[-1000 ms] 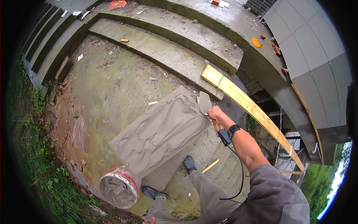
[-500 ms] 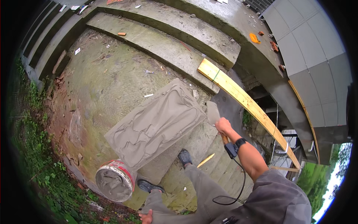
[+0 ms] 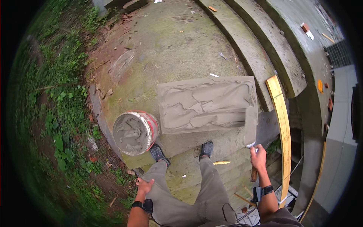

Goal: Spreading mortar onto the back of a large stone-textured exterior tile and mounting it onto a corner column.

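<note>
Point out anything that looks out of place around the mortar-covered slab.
A pointed yellow wood sliver lies loose near the right shoe, and a white strip lies just beyond the mortar-covered slab; both look like stray debris. The bucket has a messy, smeared rim.

a concrete landing (image 3: 170, 49), stained green and brown, carries the things; its left edge breaks up into reddish-brown dirt (image 3: 109, 70), and its right edge meets a rising step (image 3: 249, 43). directly on it, toward the lower edge, lies a rectangular mortar-covered slab (image 3: 206, 104). beside the slab's left end, near the landing's lower left corner, stands a red-banded bucket (image 3: 154, 128). a thin white strip (image 3: 214, 75) lies just off the slab's upper side, and a small pale scrap (image 3: 223, 56) lies near the right edge.
</note>
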Available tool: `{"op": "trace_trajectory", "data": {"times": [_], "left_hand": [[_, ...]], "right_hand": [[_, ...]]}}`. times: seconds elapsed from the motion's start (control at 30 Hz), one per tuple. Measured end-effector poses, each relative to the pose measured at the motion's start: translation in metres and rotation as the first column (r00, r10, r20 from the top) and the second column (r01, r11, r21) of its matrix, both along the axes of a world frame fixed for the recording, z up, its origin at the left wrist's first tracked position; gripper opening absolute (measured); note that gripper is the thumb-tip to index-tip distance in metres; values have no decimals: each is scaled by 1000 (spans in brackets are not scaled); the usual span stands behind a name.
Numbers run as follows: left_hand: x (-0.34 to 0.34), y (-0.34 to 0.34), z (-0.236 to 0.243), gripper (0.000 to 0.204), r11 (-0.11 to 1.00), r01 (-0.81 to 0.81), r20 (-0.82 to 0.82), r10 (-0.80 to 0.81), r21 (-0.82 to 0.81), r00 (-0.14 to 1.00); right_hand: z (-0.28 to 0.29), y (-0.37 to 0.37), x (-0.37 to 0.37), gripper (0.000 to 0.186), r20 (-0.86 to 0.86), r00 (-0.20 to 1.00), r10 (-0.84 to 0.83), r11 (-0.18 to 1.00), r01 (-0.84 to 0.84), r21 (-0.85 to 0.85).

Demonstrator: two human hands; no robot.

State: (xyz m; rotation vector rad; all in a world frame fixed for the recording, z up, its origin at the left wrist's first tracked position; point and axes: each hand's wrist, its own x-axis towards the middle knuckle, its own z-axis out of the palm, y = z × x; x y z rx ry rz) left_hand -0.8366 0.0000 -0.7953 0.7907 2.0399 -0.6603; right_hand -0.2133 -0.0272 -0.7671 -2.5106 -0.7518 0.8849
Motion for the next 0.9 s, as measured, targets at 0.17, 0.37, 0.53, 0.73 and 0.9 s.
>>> {"op": "trace_trajectory", "data": {"times": [0.17,0.37,0.53,0.73,0.9], "left_hand": [[-6,-12,12,132,998,-60,-10,59,-17,998],[-26,-46,-4,131,996,-94,61,94,-5,994],[-28,-60,-4,127,992,-128,63,127,8,990],[-30,-62,-1,127,989,-132,83,127,61,988],[-55,-84,-14,123,984,-155,117,145,85,983]], "right_hand": [[15,103,-91,32,-60,937,345,938,-345,13],[-12,227,-188,41,-126,827,548,834,-551,8],[-28,273,-245,40,-267,788,554,812,-583,-37],[-18,240,-225,38,166,616,770,633,-703,-324],[24,198,-237,35,66,487,871,474,-795,-378]]}}
